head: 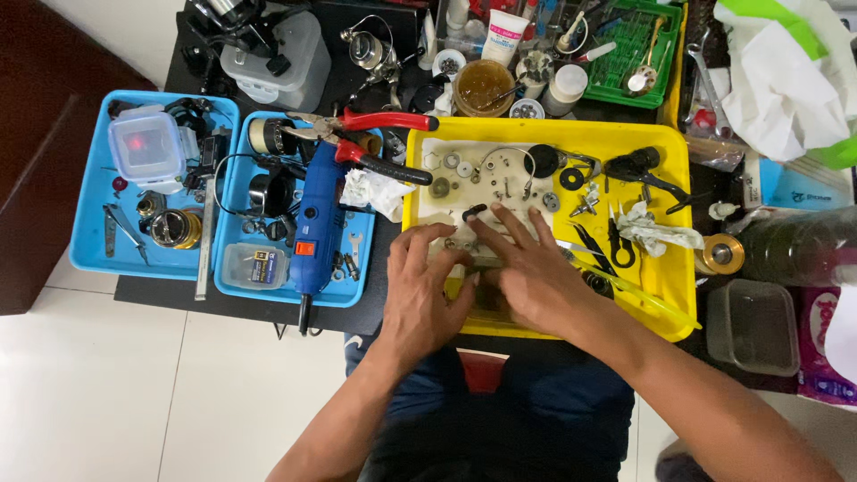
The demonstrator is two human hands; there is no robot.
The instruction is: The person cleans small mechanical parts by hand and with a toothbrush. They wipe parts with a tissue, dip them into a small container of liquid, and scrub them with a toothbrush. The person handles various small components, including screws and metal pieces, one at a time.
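Note:
Both hands rest palm down at the near edge of a yellow tray [662,143]. My left hand [421,290] lies on the tray's front left part with its fingers spread. Just to its right, my right hand [527,272] has its fingers reaching over small metal parts [500,178] laid on a white sheet [527,210] in the tray. A dark object sits under and between the palms, mostly hidden. Whether either hand grips it cannot be told. Black tweezers [618,245] lie right of my right hand.
Two blue trays [89,214] on the left hold a blue rotary tool [312,228], red-handled pliers [379,134], clear boxes and reel parts. A green basket [638,54], jars and tubes stand at the back. At the right are a clear container [757,326] and white paper.

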